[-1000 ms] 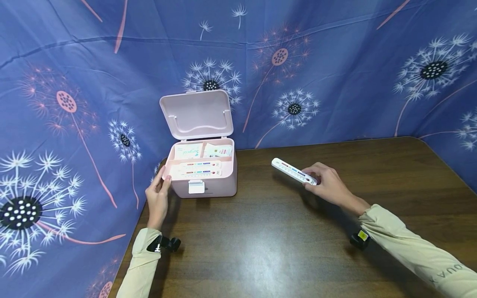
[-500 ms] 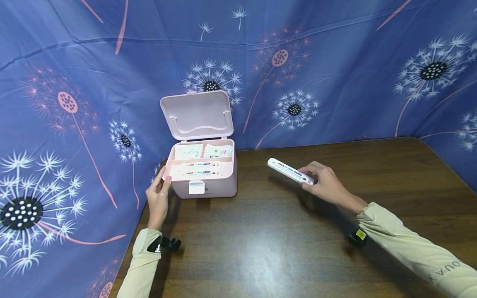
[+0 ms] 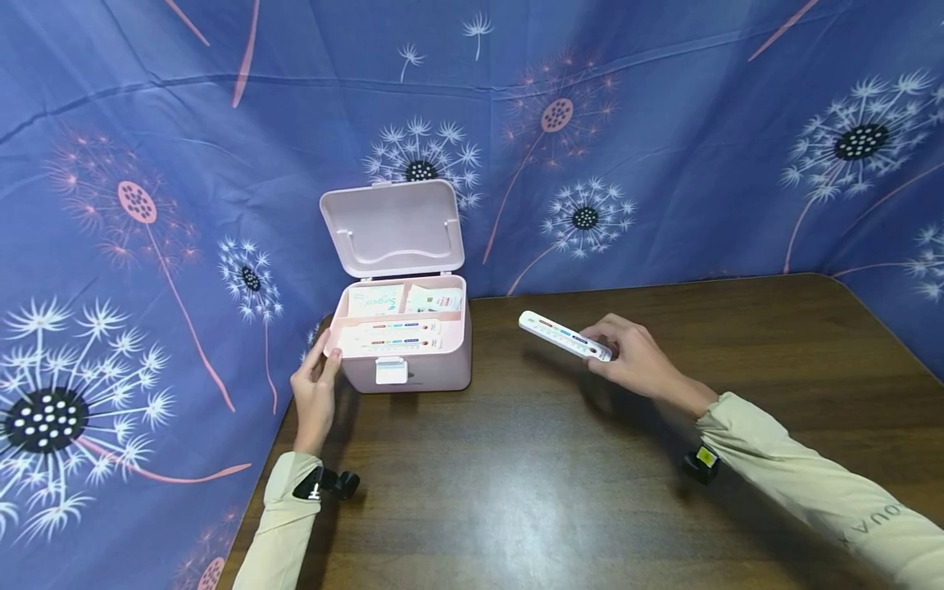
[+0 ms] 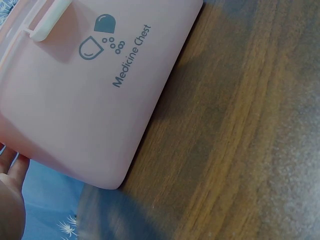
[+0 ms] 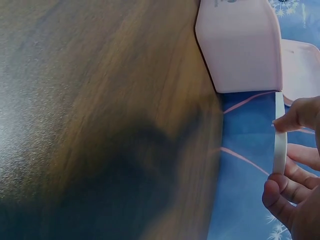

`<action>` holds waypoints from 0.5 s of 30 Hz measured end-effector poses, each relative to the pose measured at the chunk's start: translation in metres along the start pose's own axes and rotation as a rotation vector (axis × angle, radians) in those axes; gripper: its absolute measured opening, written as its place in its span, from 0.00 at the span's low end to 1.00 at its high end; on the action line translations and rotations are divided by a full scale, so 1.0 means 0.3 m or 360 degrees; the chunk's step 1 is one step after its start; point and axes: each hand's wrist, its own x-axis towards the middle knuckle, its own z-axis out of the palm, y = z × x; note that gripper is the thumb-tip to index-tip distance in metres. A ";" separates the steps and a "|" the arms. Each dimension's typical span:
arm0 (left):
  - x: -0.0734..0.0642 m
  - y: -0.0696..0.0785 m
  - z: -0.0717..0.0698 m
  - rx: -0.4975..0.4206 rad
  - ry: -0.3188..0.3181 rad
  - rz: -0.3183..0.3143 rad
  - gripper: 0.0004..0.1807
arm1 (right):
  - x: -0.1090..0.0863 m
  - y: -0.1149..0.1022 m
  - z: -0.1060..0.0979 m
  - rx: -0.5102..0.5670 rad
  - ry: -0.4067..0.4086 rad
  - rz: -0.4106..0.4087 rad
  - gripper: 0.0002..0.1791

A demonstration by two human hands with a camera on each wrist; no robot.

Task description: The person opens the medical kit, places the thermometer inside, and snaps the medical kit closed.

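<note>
A pink medicine chest (image 3: 428, 373) stands with its lid (image 3: 394, 229) raised. My left hand (image 3: 315, 401) holds its front left corner, thumb at the front rim and fingers along the side. Above the table, my right hand (image 3: 630, 352) pinches one end of a white thermometer case (image 3: 564, 336) with a printed scale and coloured bars. The case points toward the chest, apart from it; its thin edge faces the right wrist view, between thumb and fingers (image 5: 295, 120). Similar white thermometer cases (image 3: 398, 342) lie in the chest's front compartment.
Small packets, one marked Surgical (image 3: 376, 300) and another white one (image 3: 435, 300), sit in the rear compartments. A white latch (image 3: 392, 371) hangs at the chest's front. The brown wooden table (image 3: 472, 492) meets a blue dandelion-print cloth (image 3: 664, 164) behind and at the left.
The right hand has moved slightly left, carrying the thermometer case nearer to the chest. My left hand and the chest have kept their places.
</note>
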 end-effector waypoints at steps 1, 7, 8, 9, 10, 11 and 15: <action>0.003 -0.015 -0.002 -0.0002 0.0008 0.0002 0.24 | 0.003 -0.001 0.001 0.0003 -0.0001 -0.0004 0.18; 0.003 -0.006 -0.005 -0.0010 -0.0014 -0.0030 0.23 | 0.018 -0.015 0.005 0.0024 -0.0016 -0.0029 0.17; 0.003 -0.002 -0.005 -0.0016 -0.0020 -0.0034 0.23 | 0.020 -0.018 0.006 0.0023 -0.0020 -0.0033 0.18; 0.002 0.003 -0.005 -0.0017 -0.0028 -0.0038 0.23 | 0.023 -0.021 0.006 0.0026 -0.0025 -0.0037 0.18; 0.001 0.009 -0.006 -0.0014 -0.0034 -0.0039 0.24 | 0.026 -0.023 0.007 0.0026 -0.0027 -0.0041 0.18; -0.002 0.023 -0.004 -0.0009 -0.0040 -0.0039 0.24 | 0.029 -0.026 0.007 0.0025 -0.0028 -0.0045 0.18; -0.013 0.071 0.000 0.0047 -0.0055 -0.0040 0.24 | 0.041 -0.034 0.010 0.0024 -0.0031 -0.0063 0.18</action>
